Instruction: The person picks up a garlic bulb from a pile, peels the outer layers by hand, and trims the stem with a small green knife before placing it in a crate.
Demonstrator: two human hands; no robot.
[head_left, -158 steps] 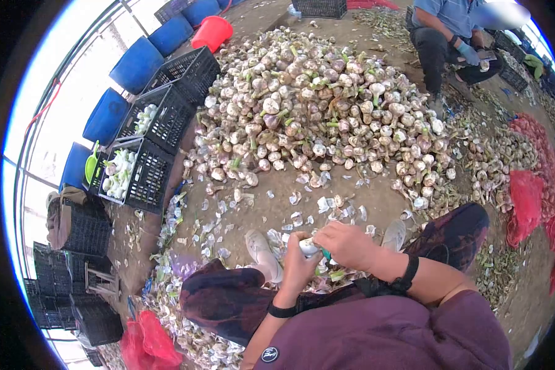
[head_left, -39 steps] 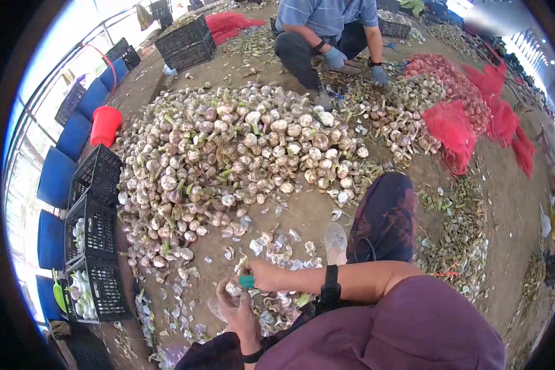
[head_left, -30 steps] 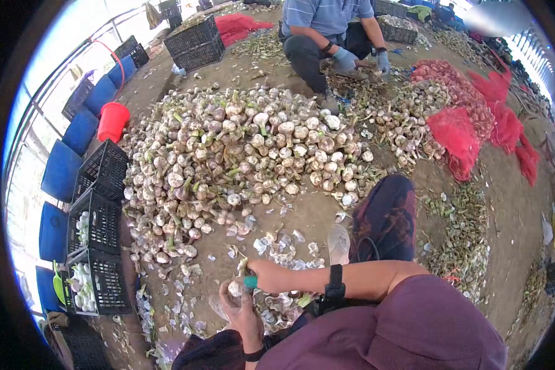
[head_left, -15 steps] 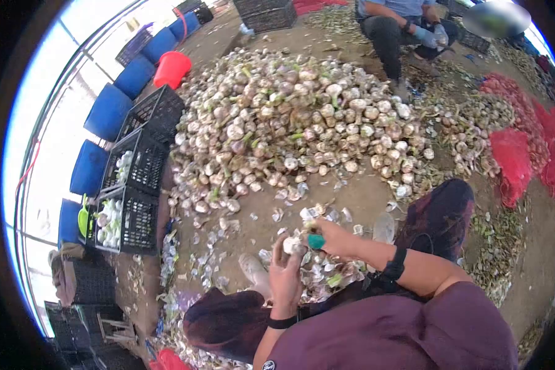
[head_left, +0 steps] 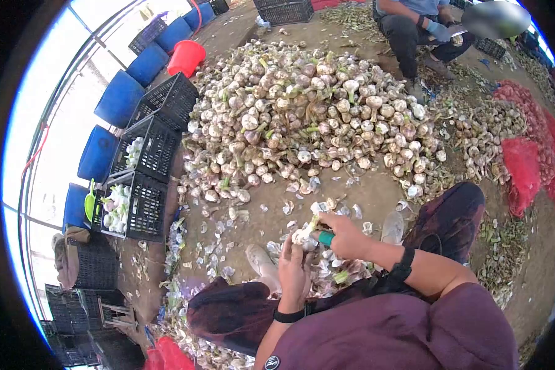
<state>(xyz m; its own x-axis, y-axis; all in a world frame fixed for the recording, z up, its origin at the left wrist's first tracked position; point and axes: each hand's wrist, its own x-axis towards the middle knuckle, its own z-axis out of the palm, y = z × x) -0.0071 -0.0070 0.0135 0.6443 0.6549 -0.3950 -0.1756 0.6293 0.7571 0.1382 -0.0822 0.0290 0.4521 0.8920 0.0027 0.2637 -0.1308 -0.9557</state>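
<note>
My left hand (head_left: pixel 295 266) is closed around a garlic bulb (head_left: pixel 301 236), held low in front of my knees. Its stem points up toward my right thumb. My right hand (head_left: pixel 346 236) grips a green-handled knife (head_left: pixel 325 237) right against the bulb; most of the blade is hidden. Beneath both hands, papery peelings and trimmed scraps (head_left: pixel 327 265) cover the ground between my shoes. Just beyond, a large heap of untrimmed garlic bulbs (head_left: pixel 290 117) spreads over the floor.
At left stand black crates (head_left: pixel 148 206), some holding white garlic, beside blue barrels (head_left: pixel 97 152) and a red bucket (head_left: pixel 186 58). Red mesh sacks (head_left: pixel 521 166) lie at right. A gloved co-worker (head_left: pixel 407 31) sits beyond the heap. Stacked crates (head_left: pixel 92 271) stand at lower left.
My view has shifted slightly, so the scene sits further right. The bulb has turned between my hands, and its stem now shows near my right thumb.
</note>
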